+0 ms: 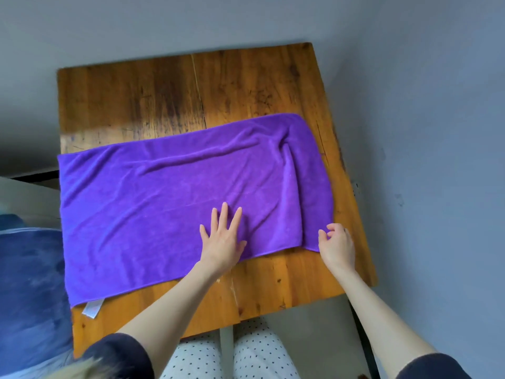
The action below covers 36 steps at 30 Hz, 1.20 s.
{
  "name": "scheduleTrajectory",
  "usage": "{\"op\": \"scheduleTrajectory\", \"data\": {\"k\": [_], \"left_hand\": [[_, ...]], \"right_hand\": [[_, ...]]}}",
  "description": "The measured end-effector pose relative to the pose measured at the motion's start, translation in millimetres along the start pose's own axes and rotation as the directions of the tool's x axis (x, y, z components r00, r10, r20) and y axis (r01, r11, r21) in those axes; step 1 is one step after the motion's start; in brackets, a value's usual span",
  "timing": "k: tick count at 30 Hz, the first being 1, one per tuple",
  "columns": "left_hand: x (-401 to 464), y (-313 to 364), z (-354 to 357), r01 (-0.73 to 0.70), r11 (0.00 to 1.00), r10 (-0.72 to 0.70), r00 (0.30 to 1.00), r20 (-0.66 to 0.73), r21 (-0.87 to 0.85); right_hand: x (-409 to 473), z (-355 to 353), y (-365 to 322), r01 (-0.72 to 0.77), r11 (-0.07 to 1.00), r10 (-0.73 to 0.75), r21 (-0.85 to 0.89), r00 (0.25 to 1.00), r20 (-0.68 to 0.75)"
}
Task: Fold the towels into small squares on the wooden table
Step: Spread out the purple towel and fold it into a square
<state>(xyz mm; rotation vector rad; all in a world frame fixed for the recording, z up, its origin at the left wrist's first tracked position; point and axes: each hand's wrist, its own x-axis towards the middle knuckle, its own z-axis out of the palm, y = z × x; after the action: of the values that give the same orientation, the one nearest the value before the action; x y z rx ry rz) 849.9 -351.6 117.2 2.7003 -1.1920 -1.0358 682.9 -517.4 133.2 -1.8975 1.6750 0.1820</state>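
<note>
Left hand presses flat, fingers spread, on the purple towel; right hand pinches its near-right corner by the worktop edge.

The person wears short dark sleeves on both arms, forearms bare, and white trousers scattered with small dark dots.

A wooden bench with an orange-brown, scuffed and dark-stained top carries a single purple towel. The towel lies spread across the bench's width, lightly wrinkled, its left edge at the bench's left edge. A small white label at its near-left corner rests on the wood.
</note>
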Motion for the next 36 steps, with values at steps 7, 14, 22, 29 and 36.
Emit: {"op": "scheduleTrajectory", "data": {"k": [7, 14, 22, 29, 36], "left_hand": [[21.0, 27.7, 8.5, -0.054, 0.991, 0.048, 0.997, 0.053, 0.124], [21.0, 26.7, 11.5, -0.045, 0.990, 0.040, 0.998, 0.041, 0.135], [20.2, 43.9, 1.1, 0.036, 0.998, -0.036, 0.999, -0.004, 0.043], [35.1, 87.9, -12.5, 0.092, 0.704, -0.140, 0.990, -0.011, -0.704], [46.6, 109.8, 0.8, 0.260, 0.607, -0.129, 0.965, 0.230, -0.751]], "right_hand": [[26.3, 10.8, 11.9, -0.145, 0.989, 0.143, 0.039, 0.989, 0.030], [55.0, -15.4, 29.4, -0.171, 0.984, 0.171, 0.052, 0.985, -0.004], [80.5, -59.0, 34.4, -0.182, 0.956, 0.207, 0.232, 0.974, -0.088], [30.9, -25.9, -9.5, 0.090, 0.910, -0.205, 0.406, 0.947, 0.249], [55.4, -28.1, -7.7, 0.007, 0.889, -0.135, 0.457, 0.959, 0.248]]}}
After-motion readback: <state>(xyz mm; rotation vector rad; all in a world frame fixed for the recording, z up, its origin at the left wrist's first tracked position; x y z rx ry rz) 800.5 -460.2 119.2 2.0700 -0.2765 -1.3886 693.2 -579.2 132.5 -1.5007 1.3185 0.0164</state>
